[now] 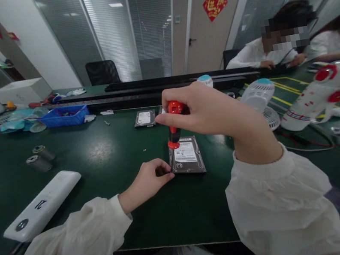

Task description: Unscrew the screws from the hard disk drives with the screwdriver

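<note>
The screwdriver, red and black, is clamped in the right hand, thumb and fingers wrapped around its handle, tilted so that its shaft runs down toward the near left corner of a hard drive. That drive lies flat, label up, on the green table in front of the person. The left hand has thumb and forefinger brought close at the same corner; whether they pinch the shaft, the drive's edge or something small cannot be told.

Just left of the drive lie tiny light pieces. Beyond it rests a second hard drive, well apart from the tool. The right hand and forearm block the view of part of the table behind them.

Farther left are a white oblong device, two metal cylinders lying on their sides, and a blue basket. Long black bars run across the far side. Past the right forearm stand a white fan and a white and red vessel, with cables near them. Two other people in white sit at the far right.
</note>
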A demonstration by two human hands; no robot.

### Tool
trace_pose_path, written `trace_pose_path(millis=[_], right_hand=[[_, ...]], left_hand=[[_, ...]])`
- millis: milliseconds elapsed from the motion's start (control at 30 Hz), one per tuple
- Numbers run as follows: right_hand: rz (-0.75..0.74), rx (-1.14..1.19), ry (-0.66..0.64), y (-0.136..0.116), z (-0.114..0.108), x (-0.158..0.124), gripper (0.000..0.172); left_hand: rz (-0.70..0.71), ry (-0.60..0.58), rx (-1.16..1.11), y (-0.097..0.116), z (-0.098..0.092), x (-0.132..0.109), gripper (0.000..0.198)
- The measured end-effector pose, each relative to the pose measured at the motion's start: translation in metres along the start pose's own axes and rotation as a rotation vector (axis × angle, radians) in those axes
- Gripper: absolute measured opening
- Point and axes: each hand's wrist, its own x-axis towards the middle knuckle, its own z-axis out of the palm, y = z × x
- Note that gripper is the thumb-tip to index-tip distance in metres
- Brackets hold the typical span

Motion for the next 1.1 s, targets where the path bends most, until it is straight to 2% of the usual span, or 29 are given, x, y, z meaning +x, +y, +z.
trace_pose_path(millis=[100, 200, 333, 400, 533, 633, 733, 800, 867, 967, 1100], right_hand=[[-0.034, 0.052, -0.047, 0.0002, -0.0037, -0.0022, 0.024], [-0.046, 0.087, -0.078, 0.0007, -0.0051, -0.003, 0.033], [-0.002, 0.017, -0.008, 0.0024, -0.001, -0.0004, 0.041], [0.008, -0.005, 0.012, 0.0037, 0.0007, 0.0001, 0.039], [-0.072, 0.073, -0.039, 0.003, 0.0001, -0.0018, 0.05], [-0.081, 0.073, -0.034, -0.0011, -0.0006, -0.0024, 0.043], [0.0, -0.023, 0.001, -0.0033, -0.0005, -0.002, 0.046], [0.033, -0.075, 0.017, -0.0026, -0.001, -0.0022, 0.041], [0.029, -0.078, 0.002, -0.0015, -0.0023, -0.0029, 0.038], [0.003, -0.047, -0.041, -0.0011, -0.0038, -0.0038, 0.048], [0.018, -0.063, -0.004, -0.0009, -0.0027, -0.0035, 0.04]], left_hand=[[-0.006, -0.014, 0.003, 0.001, -0.0008, -0.0002, 0.019], [-0.009, -0.013, 0.001, 0.0027, -0.0016, -0.0006, 0.018], [-0.012, -0.002, 0.001, 0.0036, -0.0011, -0.0006, 0.018], [-0.009, -0.007, -0.008, 0.0029, -0.0006, -0.0003, 0.018], [0.004, -0.01, -0.015, 0.0008, 0.0001, 0.0004, 0.017], [0.003, -0.009, -0.004, 0.0, 0.0, 0.0004, 0.017], [0.003, -0.011, 0.0, 0.0002, -0.0005, 0.0, 0.018], [0.002, -0.015, 0.003, 0.0007, -0.0008, -0.0003, 0.019], [-0.001, -0.017, 0.005, 0.0012, -0.0009, -0.0004, 0.019], [0.008, -0.009, 0.008, 0.0007, -0.0005, -0.0001, 0.017], [0.018, -0.009, 0.011, -0.0014, -0.0002, 0.0002, 0.017]])
